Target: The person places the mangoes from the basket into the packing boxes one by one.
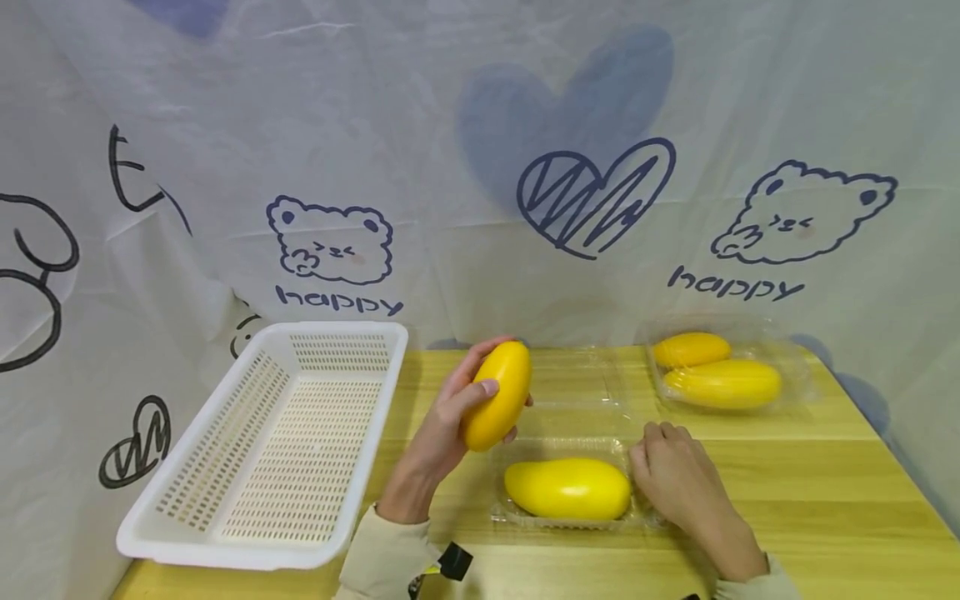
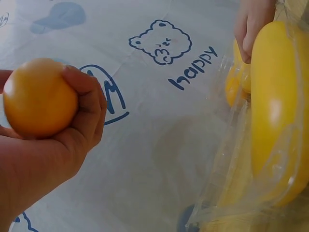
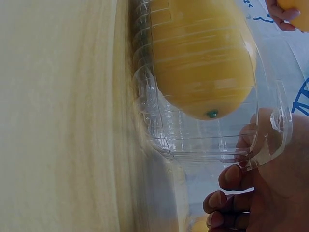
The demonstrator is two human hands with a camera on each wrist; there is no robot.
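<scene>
My left hand [image 1: 450,408] grips a smooth yellow mango [image 1: 498,396] and holds it up over the table, tilted. The left wrist view shows one rounded end of this mango [image 2: 41,99], with the fingers curled round it. Below and to the right, another yellow mango [image 1: 573,489] lies lengthwise in a clear plastic clamshell box [image 1: 558,523] whose lid [image 1: 570,375] is laid back, open. At the box's right end, my right hand [image 1: 678,475] pinches the rim. In the right wrist view, the thumb and fingers meet at that clear rim [image 3: 263,157], near the mango's green-tipped end [image 3: 212,114].
At left stands a white perforated plastic basket [image 1: 300,450] with nothing in it. A second clear box [image 1: 798,375] at the back right contains two yellow mangoes [image 1: 723,384]. Behind the wooden table [image 1: 817,508] hangs a printed cloth [image 1: 465,167].
</scene>
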